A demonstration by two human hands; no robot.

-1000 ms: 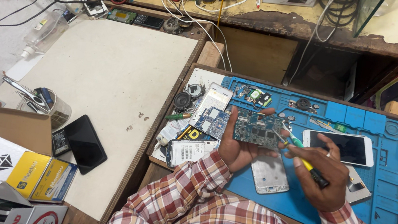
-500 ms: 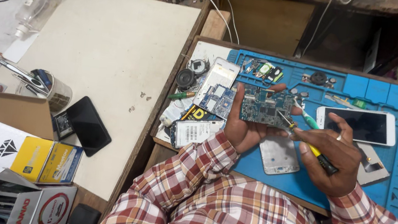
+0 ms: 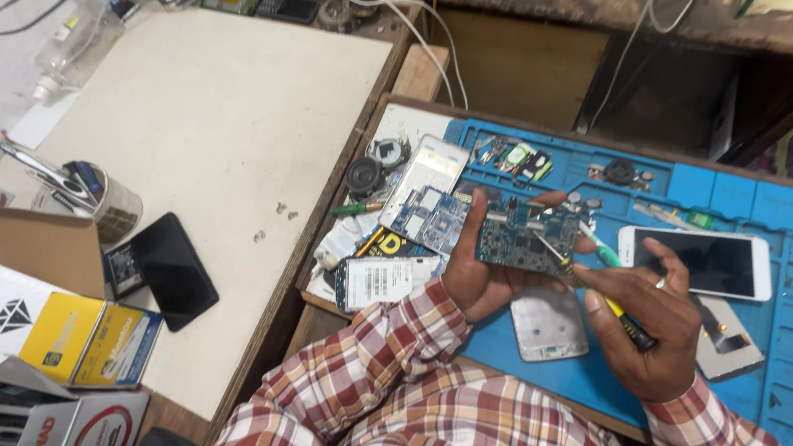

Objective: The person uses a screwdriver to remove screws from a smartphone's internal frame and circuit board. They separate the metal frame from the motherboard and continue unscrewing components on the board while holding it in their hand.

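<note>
My left hand (image 3: 482, 264) holds a small blue-green circuit board (image 3: 524, 236) up over the blue work mat (image 3: 771, 209), thumb on the board's left edge. My right hand (image 3: 642, 319) grips a screwdriver with a yellow and black handle (image 3: 619, 313); its metal tip touches the board's middle. A ring is on a finger of the right hand. Both arms wear a red, white and tan checked shirt.
On the mat lie a white phone (image 3: 699, 262) screen-up, a silver back cover (image 3: 549, 326), a green-handled tool (image 3: 601, 246) and small parts in its top trays. Left of it: another board (image 3: 427, 217), a labelled battery (image 3: 377, 279), a dark phone (image 3: 171, 268), a tool cup (image 3: 107, 203), boxes (image 3: 42, 321).
The view has shifted, so the mat and hands sit slightly lower and more to the right. Both hands keep their hold; the screwdriver tip stays on the board.
</note>
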